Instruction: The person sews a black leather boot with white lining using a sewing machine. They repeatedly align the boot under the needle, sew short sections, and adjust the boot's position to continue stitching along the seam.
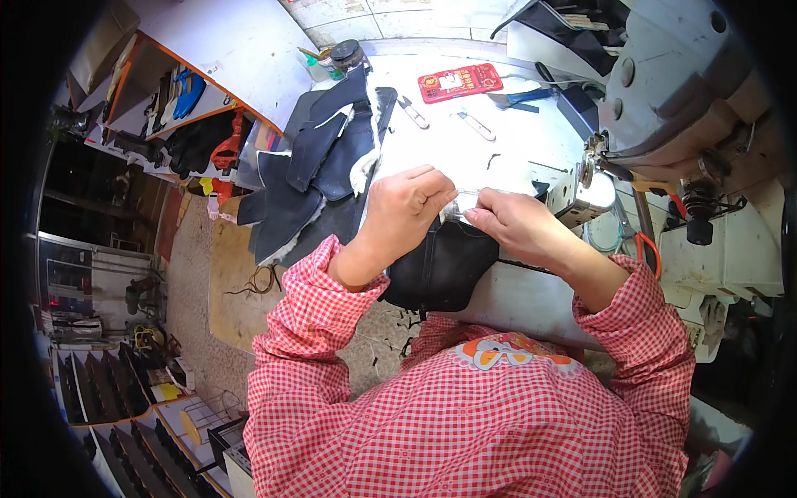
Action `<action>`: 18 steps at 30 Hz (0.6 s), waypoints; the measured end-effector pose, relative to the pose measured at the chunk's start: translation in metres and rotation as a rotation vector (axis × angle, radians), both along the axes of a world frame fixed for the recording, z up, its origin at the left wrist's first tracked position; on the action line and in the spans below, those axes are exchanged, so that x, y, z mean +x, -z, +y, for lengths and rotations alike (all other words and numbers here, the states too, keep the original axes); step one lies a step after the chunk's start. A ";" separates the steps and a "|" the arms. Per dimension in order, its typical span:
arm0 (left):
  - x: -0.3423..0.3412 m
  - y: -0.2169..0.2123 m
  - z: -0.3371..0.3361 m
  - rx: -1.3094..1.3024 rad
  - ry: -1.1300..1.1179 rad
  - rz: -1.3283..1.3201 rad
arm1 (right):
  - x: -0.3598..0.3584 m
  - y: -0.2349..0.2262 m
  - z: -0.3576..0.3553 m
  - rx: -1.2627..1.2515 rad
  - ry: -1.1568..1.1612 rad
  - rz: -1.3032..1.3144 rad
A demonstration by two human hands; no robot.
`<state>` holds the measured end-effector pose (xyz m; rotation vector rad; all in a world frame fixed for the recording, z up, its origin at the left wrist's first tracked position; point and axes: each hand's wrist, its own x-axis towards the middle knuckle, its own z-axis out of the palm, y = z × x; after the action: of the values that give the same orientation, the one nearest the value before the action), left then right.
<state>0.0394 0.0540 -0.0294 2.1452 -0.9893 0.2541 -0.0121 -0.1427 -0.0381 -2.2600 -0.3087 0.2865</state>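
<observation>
My left hand [404, 209] and right hand [508, 222] meet over the near edge of the white tabletop [465, 153], each grip pinched on a thin pale thread [469, 192] stretched between them. Under them lies a black, rounded, matte shoe upper [444, 266] hanging over that near edge, with more dark cut pieces [320, 166] stacked at the left edge.

— That black piece [444, 266]?
— Matt, soft leather or cloth. The stacked dark pieces [320, 162] have fuzzy pale lining.
— And the worktop [515, 149]?
— Smooth, white, slightly glossy. The clippers [413, 112] are shiny metal.
</observation>
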 end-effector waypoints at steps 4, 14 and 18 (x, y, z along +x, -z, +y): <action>0.002 0.000 0.000 0.055 0.006 -0.067 | 0.000 0.002 0.003 -0.074 -0.003 -0.022; 0.004 -0.004 0.003 0.070 0.012 -0.113 | -0.003 0.002 0.004 -0.086 0.037 -0.026; 0.002 -0.002 0.004 0.085 0.054 -0.153 | -0.003 0.004 0.005 -0.090 0.050 -0.018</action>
<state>0.0409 0.0579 -0.0274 2.1971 -1.1624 0.3600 -0.0147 -0.1379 -0.0416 -2.3560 -0.2529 0.2588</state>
